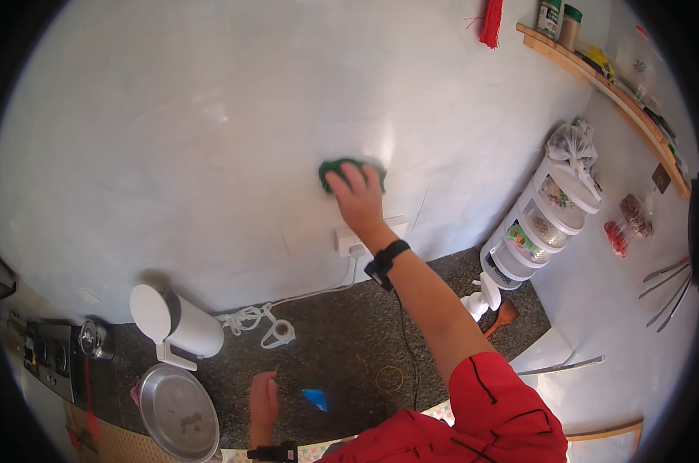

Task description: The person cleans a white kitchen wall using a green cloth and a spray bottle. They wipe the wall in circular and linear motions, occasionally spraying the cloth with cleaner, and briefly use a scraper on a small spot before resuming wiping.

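Note:
My right hand (358, 199) is spread over a bunched dark green cloth (338, 169) and presses it against the pale, glossy wall (222, 168). It is just above a white wall socket (343, 239) with a plug in it. A black band circles my right wrist. Low in the view, my left hand (263, 400) is at the front part of the dark speckled countertop (338, 335). No object shows in it, and how its fingers are held is unclear. Right of it lies a small blue scrap (316, 399), and farther right a thin rubber band (388, 378).
A white electric kettle (193, 324) and a round metal pan (178, 411) stand left, near a gas stove (51, 359). A coiled white cord (248, 320) lies behind. To the right are stacked clear-front bins (526, 231), a white spray bottle (482, 298), a wooden spatula (504, 314) and a shelf (604, 84).

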The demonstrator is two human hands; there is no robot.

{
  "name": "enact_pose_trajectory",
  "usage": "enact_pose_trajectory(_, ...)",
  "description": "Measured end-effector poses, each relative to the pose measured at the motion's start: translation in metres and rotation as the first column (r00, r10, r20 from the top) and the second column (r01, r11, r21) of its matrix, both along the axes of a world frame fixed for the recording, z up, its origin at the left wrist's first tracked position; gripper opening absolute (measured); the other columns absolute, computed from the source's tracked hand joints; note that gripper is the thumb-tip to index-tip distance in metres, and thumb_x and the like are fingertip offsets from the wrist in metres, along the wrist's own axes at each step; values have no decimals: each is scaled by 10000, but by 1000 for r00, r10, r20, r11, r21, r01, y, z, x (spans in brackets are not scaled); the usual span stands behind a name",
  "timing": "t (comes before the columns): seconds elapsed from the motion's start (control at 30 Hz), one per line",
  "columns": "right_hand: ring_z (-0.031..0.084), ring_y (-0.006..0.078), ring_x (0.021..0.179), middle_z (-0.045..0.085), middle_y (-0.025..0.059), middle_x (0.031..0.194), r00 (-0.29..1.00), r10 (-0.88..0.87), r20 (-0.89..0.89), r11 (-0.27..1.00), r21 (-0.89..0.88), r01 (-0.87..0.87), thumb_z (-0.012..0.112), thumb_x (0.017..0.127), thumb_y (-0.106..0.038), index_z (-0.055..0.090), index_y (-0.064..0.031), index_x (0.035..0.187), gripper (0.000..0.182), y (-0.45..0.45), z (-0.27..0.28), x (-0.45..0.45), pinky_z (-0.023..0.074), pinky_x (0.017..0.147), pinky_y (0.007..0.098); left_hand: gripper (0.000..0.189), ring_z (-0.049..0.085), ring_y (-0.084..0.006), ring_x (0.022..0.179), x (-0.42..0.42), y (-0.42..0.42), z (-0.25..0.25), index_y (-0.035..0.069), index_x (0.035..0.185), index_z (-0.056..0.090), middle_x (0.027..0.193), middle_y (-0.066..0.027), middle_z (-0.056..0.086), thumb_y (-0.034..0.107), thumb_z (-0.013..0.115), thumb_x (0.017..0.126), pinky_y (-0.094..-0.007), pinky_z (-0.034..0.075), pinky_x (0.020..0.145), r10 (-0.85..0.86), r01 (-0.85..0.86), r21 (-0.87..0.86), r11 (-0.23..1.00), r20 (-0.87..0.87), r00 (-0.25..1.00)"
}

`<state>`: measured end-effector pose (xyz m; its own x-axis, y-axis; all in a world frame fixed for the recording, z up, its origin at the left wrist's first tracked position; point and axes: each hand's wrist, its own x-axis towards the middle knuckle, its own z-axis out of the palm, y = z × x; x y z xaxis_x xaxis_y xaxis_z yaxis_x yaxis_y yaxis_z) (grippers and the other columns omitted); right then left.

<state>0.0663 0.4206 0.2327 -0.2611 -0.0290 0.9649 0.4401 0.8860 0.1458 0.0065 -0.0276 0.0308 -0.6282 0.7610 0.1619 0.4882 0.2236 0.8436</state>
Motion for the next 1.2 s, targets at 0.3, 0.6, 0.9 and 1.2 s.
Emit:
enact_pose_trajectory(0.3,491,370,1049,555,76,1203,980,-2,-200,983,-178,-34,701,647,43,654,-167,1099,501,-6,87,9,502,826,425,229,615,-259,899,-3,-27,-11,-11,1132,593,1097,-164,566,116,444,1013,-322,547,734,-46,40,-36,999,-192,980)
enact_pose_trajectory(0.6,537,330,1038,576,53,1156,943,-13,333,996,-82,43,628,731,-62,669,-191,1042,339,32,-76,80,511,868,414,205,596,-344,974,14,-17,15,-7,1091,600,1049,-194,596,115,469,991,-399,477,862,31,-32,-60,998,-21,999)
enact_pose_trajectory(0.9,450,406,1138,496,171,1249,960,-163,-230,844,-536,15,647,727,41,590,-88,1159,454,-15,-68,0,398,988,488,217,592,-341,981,6,-26,0,-8,1107,598,1090,-191,596,125,477,987,-396,467,877,48,-40,-124,991,63,997)
enact_pose_trajectory(1.2,471,382,1126,513,106,1238,1000,-3,-6,951,-309,1,621,749,2,633,-149,1082,366,-12,-77,1,455,932,475,223,589,-350,1016,1,-15,21,1,1124,594,1093,-189,601,116,465,982,-397,456,912,63,-62,-53,997,10,998)
